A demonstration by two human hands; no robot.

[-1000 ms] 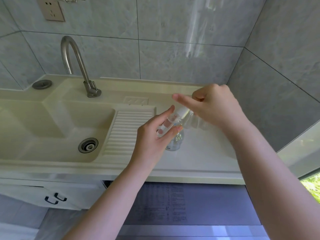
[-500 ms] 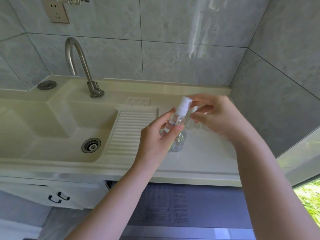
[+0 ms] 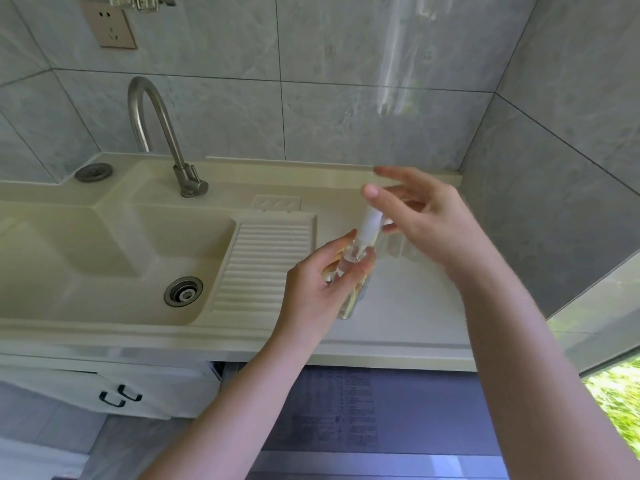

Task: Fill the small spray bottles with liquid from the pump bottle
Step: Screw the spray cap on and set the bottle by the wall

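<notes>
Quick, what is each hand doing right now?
Left hand: grips the small spray bottle.
Right hand: open, fingers spread by the white spray top.

This is a home laundry or wash corner. A cream moulded sink [image 3: 114, 244] sits in a long surface [image 3: 408, 327], and beside the basin a ribbed washboard [image 3: 263, 268] slopes down into it, the sort used for scrubbing clothes by hand. A curved steel tap [image 3: 156, 133] rises from the back ledge, with a soap rest [image 3: 277, 203] moulded in near it. A drain [image 3: 183, 291] lies in the basin floor. Grey marbled tiles [image 3: 346, 64] cover the walls in the corner, and a wall socket [image 3: 109, 28] is fixed high on the left. Below are white cupboard doors with dark handles [image 3: 119, 396]. At the far right edge greenery [image 3: 616, 403] shows outside.
</notes>
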